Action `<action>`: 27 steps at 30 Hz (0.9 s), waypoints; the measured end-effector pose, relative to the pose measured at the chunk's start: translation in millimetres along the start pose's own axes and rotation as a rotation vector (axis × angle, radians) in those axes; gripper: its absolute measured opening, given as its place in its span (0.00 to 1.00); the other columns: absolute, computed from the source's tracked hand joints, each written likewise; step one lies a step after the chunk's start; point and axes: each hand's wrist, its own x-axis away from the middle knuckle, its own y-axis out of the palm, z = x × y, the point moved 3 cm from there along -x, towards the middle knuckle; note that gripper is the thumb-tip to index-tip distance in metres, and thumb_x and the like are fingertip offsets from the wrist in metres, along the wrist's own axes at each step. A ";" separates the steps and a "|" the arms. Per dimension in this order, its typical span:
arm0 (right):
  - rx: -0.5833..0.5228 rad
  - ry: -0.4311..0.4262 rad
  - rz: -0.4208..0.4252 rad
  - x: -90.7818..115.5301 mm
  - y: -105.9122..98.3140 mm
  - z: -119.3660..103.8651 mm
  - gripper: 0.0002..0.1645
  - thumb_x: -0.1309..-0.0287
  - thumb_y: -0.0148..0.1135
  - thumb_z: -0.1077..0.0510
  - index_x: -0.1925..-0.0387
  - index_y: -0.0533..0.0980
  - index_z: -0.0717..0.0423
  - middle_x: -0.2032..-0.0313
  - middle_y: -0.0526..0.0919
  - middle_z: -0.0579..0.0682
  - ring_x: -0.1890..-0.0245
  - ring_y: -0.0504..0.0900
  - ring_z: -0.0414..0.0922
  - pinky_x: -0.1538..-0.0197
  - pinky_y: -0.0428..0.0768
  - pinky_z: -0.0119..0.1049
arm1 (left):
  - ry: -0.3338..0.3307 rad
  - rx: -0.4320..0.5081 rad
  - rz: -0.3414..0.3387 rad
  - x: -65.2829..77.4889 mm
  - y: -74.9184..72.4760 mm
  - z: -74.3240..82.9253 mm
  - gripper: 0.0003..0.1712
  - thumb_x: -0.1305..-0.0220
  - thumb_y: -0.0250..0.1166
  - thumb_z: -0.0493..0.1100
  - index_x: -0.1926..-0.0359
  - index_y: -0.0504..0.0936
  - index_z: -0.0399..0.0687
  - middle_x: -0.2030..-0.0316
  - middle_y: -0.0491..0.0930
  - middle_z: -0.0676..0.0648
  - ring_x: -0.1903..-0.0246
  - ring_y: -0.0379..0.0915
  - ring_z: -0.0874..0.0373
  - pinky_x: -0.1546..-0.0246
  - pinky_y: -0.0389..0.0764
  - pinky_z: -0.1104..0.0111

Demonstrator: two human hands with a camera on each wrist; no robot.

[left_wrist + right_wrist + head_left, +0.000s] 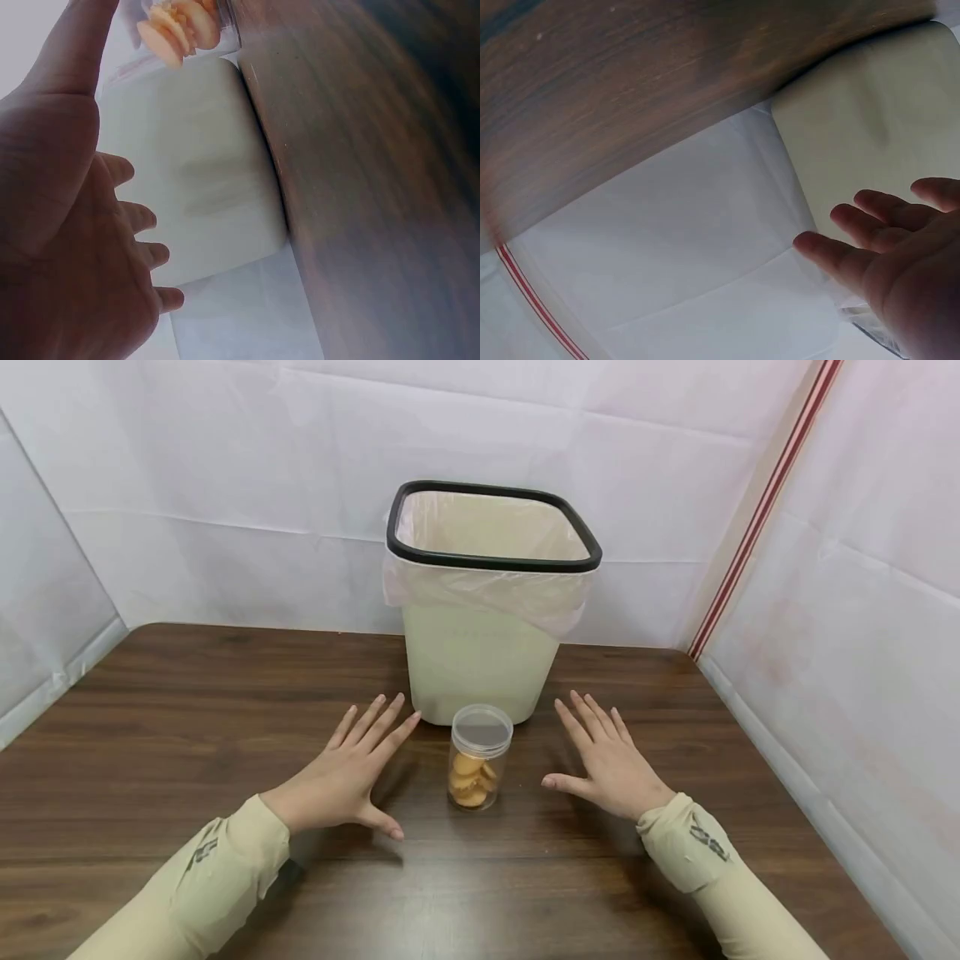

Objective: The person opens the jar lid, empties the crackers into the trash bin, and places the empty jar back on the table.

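A clear lidded jar point(482, 758) with several round golden cookies point(471, 781) in its lower part stands upright on the wooden table. To its left my left hand point(348, 777) is spread over the table, palm down and holding nothing. My right hand point(609, 764) hovers on the other side, fingers straight and thumb stretched toward the jar, also empty. Both hands are apart from the jar. In the left wrist view the cookies point(180, 30) show beyond the thumb. The right wrist view has the fingers in front of the cream bin point(877, 112), with the jar out of sight.
Right behind the jar stands a cream trash bin point(480, 652) with a black rim point(495, 562) and a pale plastic liner point(487, 593) folded over its edge. White sheeting point(225, 460) walls in the brown table point(187, 710) at the back and sides. A red-striped band point(765, 510) runs down the right corner.
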 end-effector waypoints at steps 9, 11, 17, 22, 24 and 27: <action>-0.071 -0.013 0.029 -1.9 -5.3 -1.0 0.53 0.41 0.57 0.35 0.25 0.48 0.56 0.26 0.52 0.59 0.26 0.50 0.58 0.28 0.55 0.57 | 0.005 0.008 0.038 -1.3 -4.0 4.3 0.74 0.67 0.75 0.67 0.25 0.45 0.45 0.25 0.39 0.35 0.26 0.36 0.37 0.29 0.44 0.42; -0.107 -0.016 0.045 -1.3 -6.8 -1.9 0.52 0.40 0.57 0.36 0.26 0.49 0.56 0.27 0.54 0.59 0.26 0.53 0.58 0.29 0.57 0.57 | 0.016 0.008 0.060 -1.2 -5.0 5.5 0.73 0.65 0.75 0.67 0.25 0.45 0.45 0.25 0.41 0.34 0.26 0.39 0.36 0.30 0.48 0.42; -0.192 -0.020 0.084 -0.4 -12.6 -6.3 0.48 0.38 0.58 0.39 0.25 0.50 0.50 0.28 0.58 0.58 0.28 0.57 0.57 0.30 0.60 0.57 | 0.054 0.022 0.158 -2.9 -9.6 8.7 0.71 0.65 0.77 0.64 0.25 0.48 0.46 0.28 0.51 0.33 0.30 0.52 0.36 0.36 0.60 0.39; -0.226 -0.038 0.127 0.7 -16.8 -10.6 0.44 0.38 0.59 0.41 0.26 0.53 0.47 0.29 0.61 0.56 0.29 0.59 0.56 0.31 0.61 0.56 | 0.052 0.060 0.228 -3.9 -13.1 11.4 0.67 0.63 0.77 0.63 0.26 0.52 0.46 0.32 0.61 0.36 0.36 0.62 0.40 0.40 0.67 0.42; -0.232 -0.049 0.144 1.0 -17.4 -11.8 0.43 0.38 0.59 0.41 0.27 0.55 0.47 0.30 0.62 0.55 0.30 0.61 0.55 0.32 0.62 0.56 | 0.054 0.078 0.262 -4.5 -14.3 12.3 0.64 0.62 0.76 0.62 0.27 0.55 0.45 0.34 0.65 0.37 0.38 0.64 0.41 0.41 0.68 0.44; -0.239 -0.062 0.167 0.3 -16.8 -13.2 0.43 0.39 0.60 0.43 0.27 0.56 0.47 0.31 0.64 0.54 0.31 0.62 0.54 0.32 0.64 0.54 | 0.055 0.105 0.314 -5.3 -16.4 13.0 0.60 0.61 0.77 0.59 0.29 0.60 0.43 0.38 0.71 0.39 0.42 0.68 0.43 0.43 0.70 0.47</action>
